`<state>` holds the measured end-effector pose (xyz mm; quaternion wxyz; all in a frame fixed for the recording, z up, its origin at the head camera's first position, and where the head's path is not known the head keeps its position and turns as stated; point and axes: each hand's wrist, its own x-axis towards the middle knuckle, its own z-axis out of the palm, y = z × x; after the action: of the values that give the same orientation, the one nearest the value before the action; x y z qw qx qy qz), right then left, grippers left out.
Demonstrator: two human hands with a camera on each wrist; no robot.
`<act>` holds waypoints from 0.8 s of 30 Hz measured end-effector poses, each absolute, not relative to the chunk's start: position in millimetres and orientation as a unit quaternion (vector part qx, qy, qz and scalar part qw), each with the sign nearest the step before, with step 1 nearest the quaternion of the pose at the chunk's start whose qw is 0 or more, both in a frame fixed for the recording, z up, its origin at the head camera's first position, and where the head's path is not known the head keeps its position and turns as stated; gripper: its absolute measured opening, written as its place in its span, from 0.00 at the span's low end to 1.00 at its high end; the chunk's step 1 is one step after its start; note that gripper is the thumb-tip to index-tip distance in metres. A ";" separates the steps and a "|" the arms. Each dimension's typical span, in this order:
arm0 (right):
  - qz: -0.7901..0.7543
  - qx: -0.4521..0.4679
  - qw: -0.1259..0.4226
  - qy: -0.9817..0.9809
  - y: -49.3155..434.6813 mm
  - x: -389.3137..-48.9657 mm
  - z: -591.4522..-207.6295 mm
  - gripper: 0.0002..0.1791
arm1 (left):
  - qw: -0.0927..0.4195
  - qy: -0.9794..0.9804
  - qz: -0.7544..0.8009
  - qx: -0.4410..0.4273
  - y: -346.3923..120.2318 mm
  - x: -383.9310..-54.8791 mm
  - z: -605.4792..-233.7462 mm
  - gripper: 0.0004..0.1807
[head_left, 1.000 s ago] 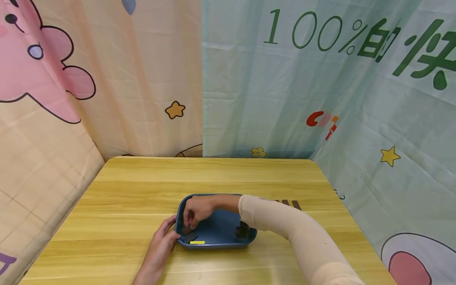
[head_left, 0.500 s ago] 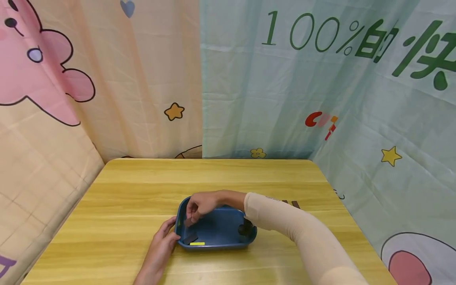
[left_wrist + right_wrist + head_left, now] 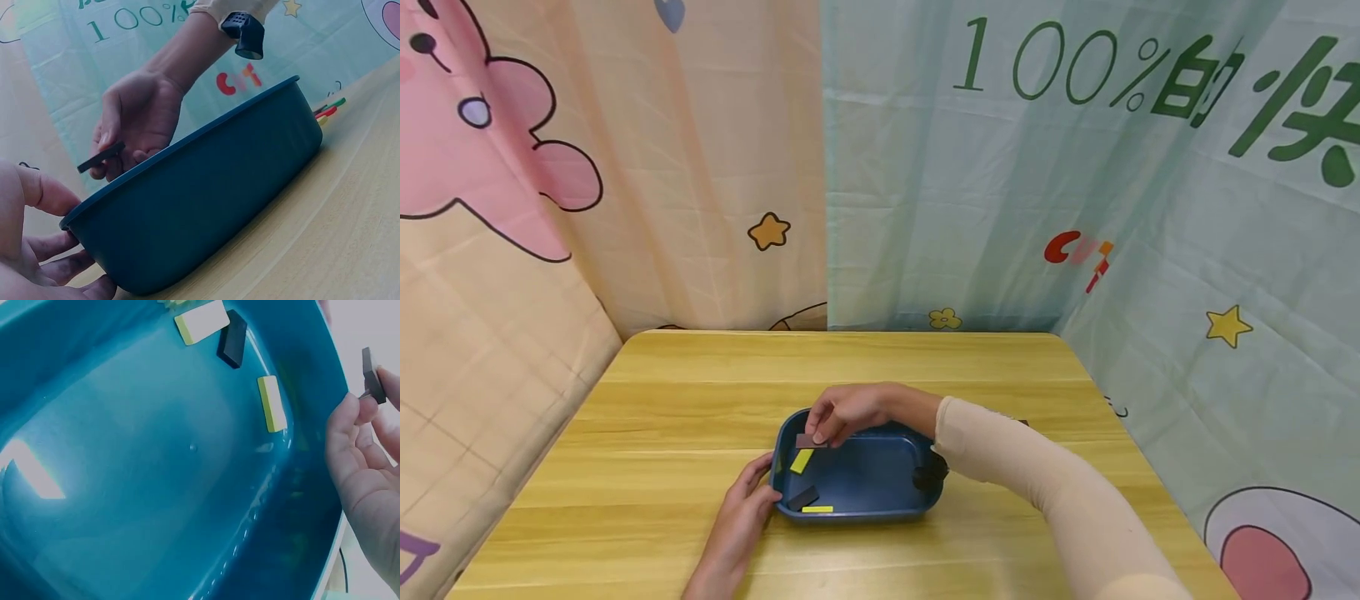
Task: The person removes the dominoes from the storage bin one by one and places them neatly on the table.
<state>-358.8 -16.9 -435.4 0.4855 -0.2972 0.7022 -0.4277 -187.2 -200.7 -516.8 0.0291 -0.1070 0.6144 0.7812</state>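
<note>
My right hand [image 3: 850, 410] pinches a flat dark brown block [image 3: 810, 441] between thumb and fingers, over the far left part of a blue plastic basin [image 3: 859, 517]. In the left wrist view the block [image 3: 101, 157] is just above the basin's rim. My left hand [image 3: 741, 514] holds the basin's left end, thumb by the rim and fingers against the outer wall. Inside lie a yellow block [image 3: 802, 461], a black block [image 3: 803, 499] and another yellow block [image 3: 817, 509]. At the top edge of the right wrist view, a further yellowish piece is cut off.
Beyond the basin in the left wrist view, red, green and yellow pieces [image 3: 329, 111] lie on the wooden table [image 3: 647, 467]. My right sleeve [image 3: 1030, 467] crosses over the basin's right side and hides part of the table. Printed curtains [image 3: 940, 200] stand behind the table and at both sides.
My right hand has lifted the brown block from the basin's left end, moving up and away towards the far rim. A yellow block shows below it. My left hand stays in place.
</note>
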 end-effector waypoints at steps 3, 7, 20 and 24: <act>-0.447 -0.291 0.481 0.695 -10.4 -357.4 -432.6 0.05 | 0.030 0.614 0.781 -0.107 -201.2 -186.0 -516.3 0.34; -0.473 -0.275 0.462 0.698 -0.1 -354.0 -429.9 0.04 | 0.027 0.615 0.781 -0.105 -201.7 -186.2 -516.4 0.34; -0.591 -0.205 0.348 0.699 52.1 -340.0 -432.1 0.10 | 0.022 0.611 0.785 -0.100 -196.1 -191.6 -518.6 0.34; -0.619 -0.173 0.309 0.701 57.3 -332.5 -430.4 0.14 | 0.026 0.613 0.782 -0.109 -199.3 -189.4 -516.5 0.34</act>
<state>-332.5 57.3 -430.4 0.3088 -0.1732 0.7013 -0.6188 -189.4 -199.3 -516.5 0.0258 -0.1094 0.6130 0.7821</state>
